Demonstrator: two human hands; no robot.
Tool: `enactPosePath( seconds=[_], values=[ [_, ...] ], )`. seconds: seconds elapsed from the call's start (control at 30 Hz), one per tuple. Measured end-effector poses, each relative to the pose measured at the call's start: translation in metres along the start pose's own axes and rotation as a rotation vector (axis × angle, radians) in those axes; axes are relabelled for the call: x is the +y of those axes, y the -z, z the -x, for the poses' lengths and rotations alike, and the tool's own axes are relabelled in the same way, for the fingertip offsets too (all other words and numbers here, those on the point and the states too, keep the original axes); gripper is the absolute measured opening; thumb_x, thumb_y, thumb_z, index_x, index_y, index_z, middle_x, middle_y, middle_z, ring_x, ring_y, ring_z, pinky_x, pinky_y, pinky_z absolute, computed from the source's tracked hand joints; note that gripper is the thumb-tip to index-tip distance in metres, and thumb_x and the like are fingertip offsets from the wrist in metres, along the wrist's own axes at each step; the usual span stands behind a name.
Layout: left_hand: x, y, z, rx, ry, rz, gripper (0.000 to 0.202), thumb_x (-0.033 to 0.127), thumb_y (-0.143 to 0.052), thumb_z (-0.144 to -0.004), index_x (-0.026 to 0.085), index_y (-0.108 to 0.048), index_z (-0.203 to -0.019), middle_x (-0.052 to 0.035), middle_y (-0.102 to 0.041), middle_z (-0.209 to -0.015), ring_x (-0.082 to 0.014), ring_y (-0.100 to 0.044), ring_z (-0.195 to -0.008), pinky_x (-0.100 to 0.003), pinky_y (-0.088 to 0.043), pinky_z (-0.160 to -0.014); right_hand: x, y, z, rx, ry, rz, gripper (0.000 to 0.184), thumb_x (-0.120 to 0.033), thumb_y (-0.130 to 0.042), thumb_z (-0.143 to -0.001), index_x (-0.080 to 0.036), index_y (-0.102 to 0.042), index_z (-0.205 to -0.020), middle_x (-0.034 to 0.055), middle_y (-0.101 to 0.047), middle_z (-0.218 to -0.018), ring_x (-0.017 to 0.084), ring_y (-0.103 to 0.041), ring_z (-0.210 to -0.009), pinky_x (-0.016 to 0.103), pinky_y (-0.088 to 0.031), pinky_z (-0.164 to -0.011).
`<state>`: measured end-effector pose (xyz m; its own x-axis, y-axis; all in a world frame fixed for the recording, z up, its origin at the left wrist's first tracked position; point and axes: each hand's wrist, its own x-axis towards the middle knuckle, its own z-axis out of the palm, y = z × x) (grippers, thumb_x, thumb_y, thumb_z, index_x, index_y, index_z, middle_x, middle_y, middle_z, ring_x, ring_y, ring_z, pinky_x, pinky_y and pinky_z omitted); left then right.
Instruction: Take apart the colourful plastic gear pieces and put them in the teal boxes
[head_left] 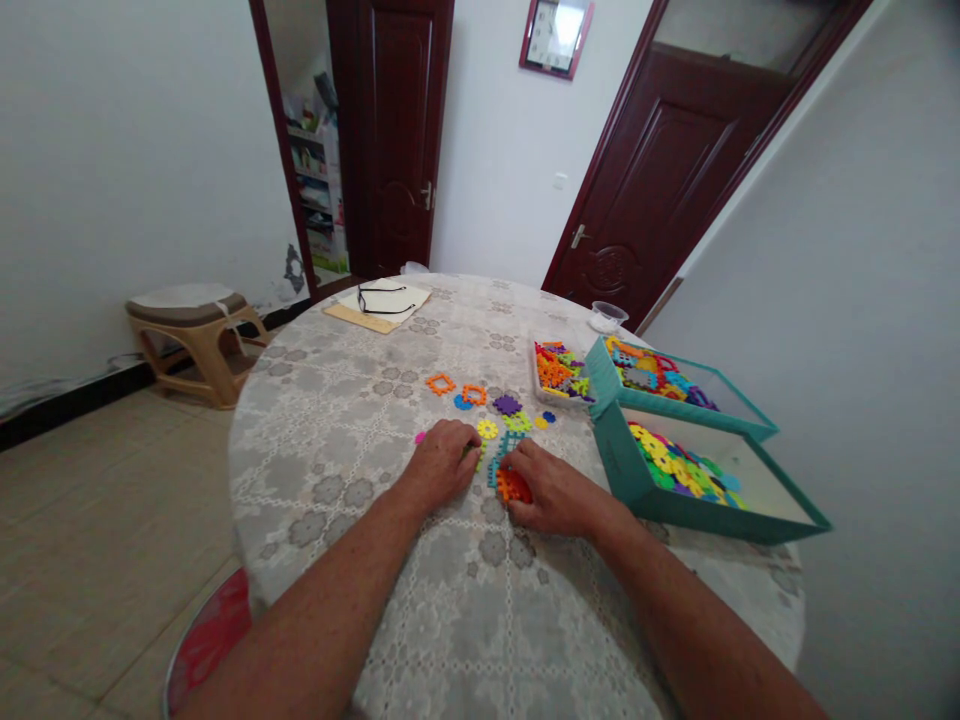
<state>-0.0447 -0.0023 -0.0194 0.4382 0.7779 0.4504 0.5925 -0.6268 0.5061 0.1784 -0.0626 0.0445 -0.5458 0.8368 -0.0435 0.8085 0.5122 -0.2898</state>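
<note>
My left hand (442,465) rests on the table with its fingers curled in over a green toothed plastic piece (482,457), most of which the hand hides. My right hand (555,490) has thumb and fingers closed around an orange toothed building piece (513,487). Touching or right behind that piece is a teal notched piece (512,440); whether they are joined I cannot tell. Just beyond the hands lie a yellow flower-shaped disc (487,429), a lime piece (517,422) and a purple piece (508,404). A pink piece (420,438) peeks out beside my left hand.
Two orange square frames (440,384) lie further back, near a blue disc (463,403). On the right stand a clear tub (562,399) of pieces and a teal box (705,513) with more. Glasses (386,308) on papers and a clear bowl (609,313) sit at the far edge.
</note>
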Motion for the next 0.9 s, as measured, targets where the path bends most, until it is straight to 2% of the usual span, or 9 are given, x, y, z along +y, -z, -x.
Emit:
enactPosePath(
  seconds=[0.3, 0.47, 0.67, 0.77, 0.9],
  values=[
    [0.001, 0.001, 0.001, -0.022, -0.043, 0.005, 0.015, 0.021, -0.061, -0.092, 0.018, -0.071, -0.102, -0.0094, -0.072, -0.101, -0.0249, -0.063, -0.101, -0.039, -0.048, -0.095, -0.001, -0.004, 0.007, 0.017, 0.027, -0.097, 0.038, -0.024, -0.066, -0.083, -0.022, -0.057, -0.120, 0.0070, -0.056, -0.116, 0.025, -0.056, -0.107, 0.038, -0.046, -0.099],
    [0.003, 0.003, 0.003, -0.043, -0.111, 0.004, 0.031, 0.024, -0.060, -0.092, 0.020, -0.070, -0.121, -0.0110, -0.072, -0.113, -0.0271, -0.062, -0.110, -0.044, -0.047, -0.102, -0.013, -0.007, 0.011, -0.006, 0.033, -0.077, 0.043, -0.024, -0.065, -0.083, -0.022, -0.057, -0.125, 0.0076, -0.057, -0.116, 0.026, -0.056, -0.107, 0.040, -0.046, -0.096],
    [0.008, 0.004, 0.004, -0.077, -0.177, 0.065, 0.050, 0.024, -0.065, -0.092, 0.024, -0.060, -0.141, -0.0100, -0.069, -0.133, -0.0286, -0.056, -0.125, -0.049, -0.043, -0.111, -0.019, -0.011, 0.014, -0.001, 0.097, -0.078, 0.038, -0.025, -0.066, -0.081, -0.020, -0.057, -0.118, 0.0081, -0.056, -0.116, 0.026, -0.056, -0.107, 0.040, -0.047, -0.094],
    [0.009, 0.000, 0.003, -0.054, -0.172, 0.103, 0.040, 0.026, -0.066, -0.092, 0.024, -0.065, -0.133, -0.0094, -0.072, -0.127, -0.0287, -0.058, -0.122, -0.048, -0.044, -0.108, -0.018, -0.012, 0.014, 0.005, 0.112, -0.086, 0.040, -0.025, -0.067, -0.081, -0.020, -0.056, -0.119, 0.0088, -0.056, -0.119, 0.027, -0.056, -0.109, 0.040, -0.047, -0.094],
    [0.012, -0.002, 0.001, 0.007, -0.111, 0.132, 0.028, 0.023, -0.063, -0.093, 0.021, -0.068, -0.121, -0.0072, -0.075, -0.105, -0.0251, -0.064, -0.104, -0.043, -0.048, -0.096, -0.021, -0.012, 0.014, 0.018, 0.105, -0.101, 0.036, -0.025, -0.065, -0.082, -0.021, -0.056, -0.117, 0.0090, -0.057, -0.119, 0.027, -0.055, -0.109, 0.040, -0.048, -0.096]
  ],
)
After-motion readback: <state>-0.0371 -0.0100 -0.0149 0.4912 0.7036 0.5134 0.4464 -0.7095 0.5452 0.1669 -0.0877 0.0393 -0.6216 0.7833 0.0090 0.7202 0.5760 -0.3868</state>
